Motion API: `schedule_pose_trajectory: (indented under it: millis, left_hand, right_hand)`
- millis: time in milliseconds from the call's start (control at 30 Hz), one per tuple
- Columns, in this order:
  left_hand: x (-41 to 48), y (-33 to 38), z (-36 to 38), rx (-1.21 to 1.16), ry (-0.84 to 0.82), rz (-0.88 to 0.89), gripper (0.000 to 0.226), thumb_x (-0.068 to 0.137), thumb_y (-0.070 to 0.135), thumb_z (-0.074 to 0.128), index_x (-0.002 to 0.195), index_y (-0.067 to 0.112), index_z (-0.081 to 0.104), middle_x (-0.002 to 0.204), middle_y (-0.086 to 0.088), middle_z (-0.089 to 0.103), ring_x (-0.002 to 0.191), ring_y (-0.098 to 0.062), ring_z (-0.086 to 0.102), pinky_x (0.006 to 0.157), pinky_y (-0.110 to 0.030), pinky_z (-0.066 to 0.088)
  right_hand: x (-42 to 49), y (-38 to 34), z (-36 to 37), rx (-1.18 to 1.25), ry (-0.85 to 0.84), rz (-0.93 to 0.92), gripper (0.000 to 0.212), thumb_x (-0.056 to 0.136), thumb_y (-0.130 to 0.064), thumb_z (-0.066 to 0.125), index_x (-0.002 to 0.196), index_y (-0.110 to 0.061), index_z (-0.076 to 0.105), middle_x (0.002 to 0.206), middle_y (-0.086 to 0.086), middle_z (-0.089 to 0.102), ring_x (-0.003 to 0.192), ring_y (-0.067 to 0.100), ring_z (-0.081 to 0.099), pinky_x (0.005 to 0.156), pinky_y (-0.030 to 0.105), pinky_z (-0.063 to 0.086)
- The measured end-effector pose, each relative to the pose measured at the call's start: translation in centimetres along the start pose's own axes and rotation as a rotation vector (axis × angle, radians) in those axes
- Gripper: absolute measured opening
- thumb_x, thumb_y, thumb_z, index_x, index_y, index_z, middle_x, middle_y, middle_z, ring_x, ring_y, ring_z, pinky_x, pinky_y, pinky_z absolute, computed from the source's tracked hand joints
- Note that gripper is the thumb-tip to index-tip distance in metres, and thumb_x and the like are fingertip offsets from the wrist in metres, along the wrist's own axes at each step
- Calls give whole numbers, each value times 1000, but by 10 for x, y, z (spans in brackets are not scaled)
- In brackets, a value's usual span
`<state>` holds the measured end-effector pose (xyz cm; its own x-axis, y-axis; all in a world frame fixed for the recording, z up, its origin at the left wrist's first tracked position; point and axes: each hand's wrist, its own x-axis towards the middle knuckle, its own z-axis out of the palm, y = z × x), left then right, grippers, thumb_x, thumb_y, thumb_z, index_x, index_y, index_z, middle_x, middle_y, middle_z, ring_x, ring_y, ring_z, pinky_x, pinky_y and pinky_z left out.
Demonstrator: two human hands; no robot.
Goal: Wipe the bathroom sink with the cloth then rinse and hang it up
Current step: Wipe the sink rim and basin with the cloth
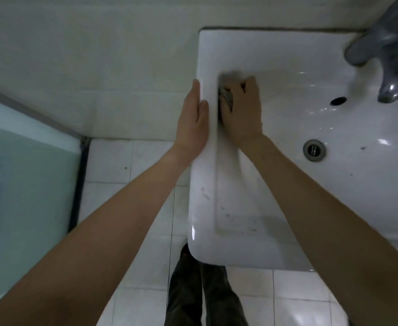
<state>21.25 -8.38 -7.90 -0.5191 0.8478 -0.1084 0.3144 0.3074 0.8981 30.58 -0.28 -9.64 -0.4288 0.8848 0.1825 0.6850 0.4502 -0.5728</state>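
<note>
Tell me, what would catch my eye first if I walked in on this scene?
Two bare arms reach over a white sink seen from above. The right hand presses a small grey cloth against the basin's inner left wall, while the left hand lies flat against the sink's outer left edge. After that you would notice the metal faucet at top right and the drain below it, with dark specks dotting the basin nearby.

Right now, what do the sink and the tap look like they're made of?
The sink looks like glazed white ceramic: smooth and glossy, with bright light spots on its curves. The tap looks like grey metal with a shiny tip, though it is blurred. The cloth under the right hand looks like grey fabric, mostly hidden.
</note>
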Motion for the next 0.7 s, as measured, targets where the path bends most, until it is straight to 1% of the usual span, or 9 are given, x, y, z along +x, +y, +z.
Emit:
schedule_pose_trajectory:
  millis: [67, 133, 233, 300, 400, 433, 500, 567, 700]
  left_hand:
    - [-1, 2, -1, 9, -3, 3, 51, 103, 17, 30, 152, 9, 17, 160, -4, 22, 145, -13, 22, 98, 8, 8]
    - [-2, 4, 0, 18, -1, 7, 51, 103, 17, 30, 152, 9, 18, 159, -4, 22, 145, -13, 23, 99, 8, 8]
    - [-3, 6, 0, 24, -10, -23, 51, 103, 18, 30, 152, 10, 17, 160, -3, 22, 145, -12, 22, 96, 11, 7]
    - [-4, 6, 1, 25, -12, -32, 51, 103, 19, 30, 152, 10, 17, 160, -1, 21, 145, -10, 21, 96, 10, 7]
    - [-6, 5, 2, 14, -9, -31, 52, 103, 19, 30, 152, 10, 18, 160, 1, 21, 145, -7, 20, 97, 9, 7]
    - [-6, 4, 2, 16, -15, -35, 52, 102, 20, 30, 152, 10, 18, 160, 1, 20, 145, -7, 19, 98, 9, 7]
    - [-5, 3, 1, 30, -19, -36, 52, 102, 21, 30, 152, 10, 17, 160, 0, 20, 145, -7, 19, 99, 7, 7]
    - [-3, 3, 0, 37, -5, -33, 53, 102, 21, 30, 152, 10, 17, 160, -1, 20, 145, -7, 19, 100, 6, 7]
    - [-3, 2, 0, 26, -2, -30, 53, 102, 20, 30, 152, 10, 18, 160, -1, 20, 146, -8, 20, 103, 4, 8]
  right_hand:
    - [-40, -2, -18, 91, -56, -32, 20, 95, -20, 52, 96, -2, 59, 104, 19, 50, 88, 34, 51, 77, 46, 48]
    - [-90, 0, -42, 210, -179, -62, 20, 96, -20, 54, 98, -2, 62, 100, 16, 49, 86, 29, 52, 76, 42, 48]
    - [-138, 5, -70, 311, -452, -108, 27, 93, -26, 55, 108, -6, 65, 107, 11, 50, 95, 22, 53, 85, 31, 46]
    - [-154, 9, -83, 342, -629, -200, 26, 91, -27, 56, 107, -9, 66, 110, 8, 51, 99, 18, 51, 89, 24, 41]
    - [-167, 13, -92, 296, -785, -408, 18, 94, -23, 59, 105, -13, 69, 109, 4, 54, 100, 11, 47, 91, 17, 35]
    - [-166, 16, -93, 278, -828, -440, 17, 94, -24, 60, 105, -15, 69, 108, 2, 55, 99, 10, 46, 92, 17, 35]
    - [-161, 26, -103, 246, -901, -438, 18, 94, -30, 59, 105, -21, 69, 109, -2, 54, 99, 11, 47, 91, 25, 40]
    - [-159, 53, -125, 201, -949, -385, 22, 94, -41, 53, 102, -28, 69, 109, -9, 53, 98, 12, 49, 90, 32, 43]
    - [-165, 120, -191, 65, -956, -217, 27, 92, -53, 47, 101, -39, 68, 107, -17, 54, 102, 9, 52, 90, 37, 44]
